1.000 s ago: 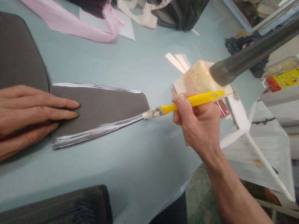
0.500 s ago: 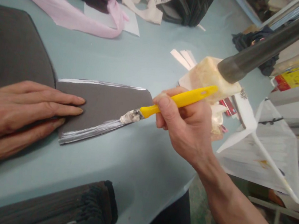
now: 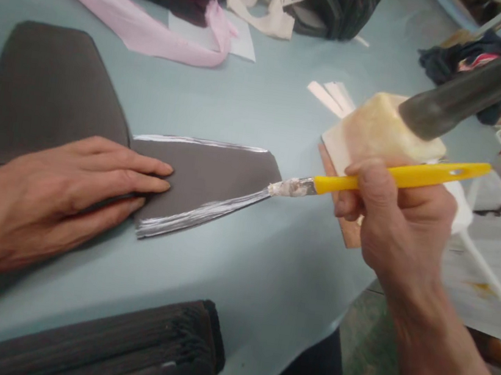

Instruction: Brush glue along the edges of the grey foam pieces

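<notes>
My left hand (image 3: 78, 195) lies flat, fingers stretched out, on the left end of a dark grey tapered panel (image 3: 210, 173). White paste streaks run along the panel's upper and lower edges. A yellow-handled brush (image 3: 400, 173) is gripped in my right hand (image 3: 398, 219), its paste-covered bristles at the panel's lower right corner. Left of the panel sits a larger dark grey piece (image 3: 53, 94), partly under my left hand.
A cream-coloured block (image 3: 378, 127) with a dark tube (image 3: 476, 88) above it stands behind my right hand. Pink cloth (image 3: 133, 24) and cream strips (image 3: 266, 14) lie at the back. A stack of dark pieces (image 3: 119, 342) is at the front edge.
The brush has travelled right along the panel's lower edge to its corner, lengthening the white streak. My left hand stays on the panel; the whole view has shifted.
</notes>
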A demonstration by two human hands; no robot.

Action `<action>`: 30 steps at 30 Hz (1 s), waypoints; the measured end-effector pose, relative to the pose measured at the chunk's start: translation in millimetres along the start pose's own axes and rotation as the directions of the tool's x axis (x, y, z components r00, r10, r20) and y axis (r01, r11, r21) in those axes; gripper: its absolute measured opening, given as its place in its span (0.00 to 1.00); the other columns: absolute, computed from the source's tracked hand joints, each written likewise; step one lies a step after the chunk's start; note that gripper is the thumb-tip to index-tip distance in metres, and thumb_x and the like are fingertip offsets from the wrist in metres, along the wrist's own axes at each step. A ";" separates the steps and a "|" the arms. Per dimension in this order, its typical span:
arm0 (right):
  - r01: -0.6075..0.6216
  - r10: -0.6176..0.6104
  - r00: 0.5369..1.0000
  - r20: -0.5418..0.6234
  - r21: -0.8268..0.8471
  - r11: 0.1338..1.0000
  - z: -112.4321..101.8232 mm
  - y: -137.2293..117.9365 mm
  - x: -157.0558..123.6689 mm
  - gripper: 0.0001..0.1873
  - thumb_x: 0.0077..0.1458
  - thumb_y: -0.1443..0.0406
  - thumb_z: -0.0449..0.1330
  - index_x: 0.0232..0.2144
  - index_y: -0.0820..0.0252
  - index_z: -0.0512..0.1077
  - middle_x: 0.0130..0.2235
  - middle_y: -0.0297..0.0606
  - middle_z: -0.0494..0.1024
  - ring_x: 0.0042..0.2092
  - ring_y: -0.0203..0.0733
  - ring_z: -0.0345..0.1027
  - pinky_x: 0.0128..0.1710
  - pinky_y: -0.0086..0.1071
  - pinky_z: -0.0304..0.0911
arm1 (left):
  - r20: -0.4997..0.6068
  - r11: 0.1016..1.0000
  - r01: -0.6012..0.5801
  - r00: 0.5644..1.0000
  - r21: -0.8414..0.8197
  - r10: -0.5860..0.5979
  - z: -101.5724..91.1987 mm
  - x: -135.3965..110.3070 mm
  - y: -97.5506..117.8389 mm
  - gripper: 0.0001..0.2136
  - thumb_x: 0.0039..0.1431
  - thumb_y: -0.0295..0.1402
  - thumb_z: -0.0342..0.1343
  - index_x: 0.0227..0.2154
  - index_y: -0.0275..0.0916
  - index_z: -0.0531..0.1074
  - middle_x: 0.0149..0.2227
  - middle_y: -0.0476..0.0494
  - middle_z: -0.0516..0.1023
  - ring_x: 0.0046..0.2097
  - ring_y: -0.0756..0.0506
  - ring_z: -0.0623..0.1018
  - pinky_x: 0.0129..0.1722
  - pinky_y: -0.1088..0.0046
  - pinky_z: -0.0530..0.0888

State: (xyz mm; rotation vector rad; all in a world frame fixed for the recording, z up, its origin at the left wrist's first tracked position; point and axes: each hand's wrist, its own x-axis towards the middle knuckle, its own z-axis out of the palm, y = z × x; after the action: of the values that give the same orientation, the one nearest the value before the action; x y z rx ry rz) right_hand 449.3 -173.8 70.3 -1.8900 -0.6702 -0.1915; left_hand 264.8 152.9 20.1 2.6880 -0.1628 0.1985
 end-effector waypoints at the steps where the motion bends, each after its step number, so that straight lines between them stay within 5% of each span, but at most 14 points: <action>1: 0.000 0.000 1.000 -0.009 0.008 1.000 1.6 1.0 -3.2 0.21 0.64 0.49 0.69 0.28 0.59 0.78 0.18 0.27 0.72 0.19 0.30 0.66 0.20 0.26 0.63 | 0.020 0.998 -0.053 0.998 0.016 0.053 -2.4 1.4 1.8 0.19 0.75 0.44 0.47 0.56 0.49 0.81 0.62 0.53 0.81 0.58 0.45 0.79 0.63 0.64 0.74; 4: 0.009 -0.008 1.000 -0.024 0.030 0.999 3.7 6.4 -12.4 0.18 0.65 0.51 0.69 0.32 0.60 0.81 0.20 0.27 0.74 0.20 0.30 0.66 0.23 0.28 0.66 | 0.053 0.995 -0.099 0.994 0.017 0.098 -11.3 8.9 6.6 0.19 0.75 0.43 0.48 0.56 0.46 0.80 0.62 0.49 0.80 0.59 0.44 0.80 0.65 0.62 0.75; 9: 0.021 -0.016 0.999 -0.043 0.103 0.994 6.1 9.6 -20.7 0.18 0.64 0.50 0.70 0.33 0.58 0.81 0.20 0.28 0.74 0.19 0.29 0.65 0.20 0.29 0.62 | 0.188 1.000 0.014 0.982 -0.010 -0.012 -25.7 29.6 14.9 0.24 0.72 0.52 0.48 0.55 0.43 0.79 0.57 0.47 0.80 0.55 0.43 0.80 0.64 0.58 0.77; 15: 0.074 -0.070 0.997 -0.038 0.143 0.987 10.6 8.3 -30.2 0.15 0.68 0.54 0.67 0.35 0.58 0.81 0.23 0.29 0.73 0.23 0.31 0.68 0.24 0.31 0.66 | 0.238 0.988 0.006 0.970 0.151 -0.042 -28.1 42.6 22.5 0.39 0.60 0.70 0.50 0.60 0.45 0.75 0.52 0.43 0.74 0.50 0.37 0.79 0.61 0.46 0.80; 19: 0.074 -0.072 0.997 -0.020 0.156 0.985 9.3 9.9 -36.2 0.12 0.70 0.58 0.65 0.36 0.59 0.81 0.23 0.31 0.72 0.24 0.35 0.68 0.23 0.36 0.65 | 0.312 0.967 -0.001 0.947 0.255 -0.081 -28.1 40.0 27.0 0.41 0.50 0.66 0.66 0.61 0.46 0.72 0.57 0.40 0.70 0.54 0.31 0.78 0.60 0.38 0.79; 23: 0.094 -0.082 0.994 -0.069 0.203 0.975 6.4 9.1 -37.1 0.09 0.69 0.61 0.66 0.37 0.58 0.81 0.23 0.30 0.72 0.23 0.34 0.67 0.22 0.35 0.64 | 0.356 0.958 -0.006 0.929 0.288 -0.101 -30.7 41.1 30.8 0.42 0.49 0.59 0.71 0.64 0.47 0.70 0.60 0.41 0.70 0.56 0.32 0.77 0.62 0.44 0.79; 30: 0.084 -0.059 0.990 -0.128 0.205 0.975 -2.5 6.5 -40.4 0.13 0.67 0.55 0.69 0.35 0.58 0.81 0.21 0.30 0.71 0.21 0.35 0.66 0.20 0.38 0.61 | 0.319 0.987 -0.023 0.947 0.162 -0.030 -33.7 44.7 27.9 0.31 0.63 0.62 0.52 0.60 0.48 0.73 0.56 0.45 0.75 0.51 0.38 0.79 0.63 0.50 0.78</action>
State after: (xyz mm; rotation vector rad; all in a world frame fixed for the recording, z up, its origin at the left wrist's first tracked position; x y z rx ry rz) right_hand 419.7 -192.3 48.8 -1.6395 -0.6498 -0.2693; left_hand 300.8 138.8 69.2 2.8673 -0.2497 -0.2409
